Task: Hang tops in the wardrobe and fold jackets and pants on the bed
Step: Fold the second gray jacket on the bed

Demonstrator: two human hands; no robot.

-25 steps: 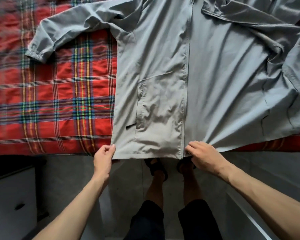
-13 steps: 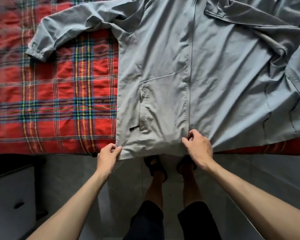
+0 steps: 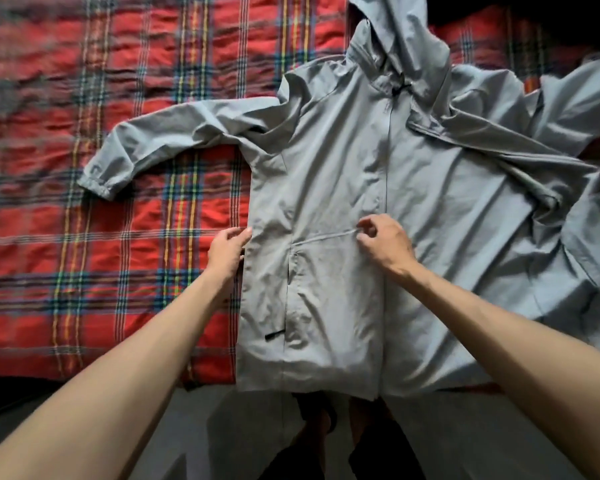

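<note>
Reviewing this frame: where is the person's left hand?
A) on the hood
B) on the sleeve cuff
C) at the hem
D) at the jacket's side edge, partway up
D: the left hand is at the side edge of the grey jacket, well above its hem.

grey hooded jacket (image 3: 343, 174): 1 | red plaid bed (image 3: 118, 271): 1 | left hand (image 3: 226, 252) + right hand (image 3: 385, 242): 2

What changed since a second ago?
Both hands let go of the jacket hem and moved up: left hand to its side edge, right hand to mid-front by the zip. Whether they grip now is unclear. Jacket still flat on the bed.
</note>
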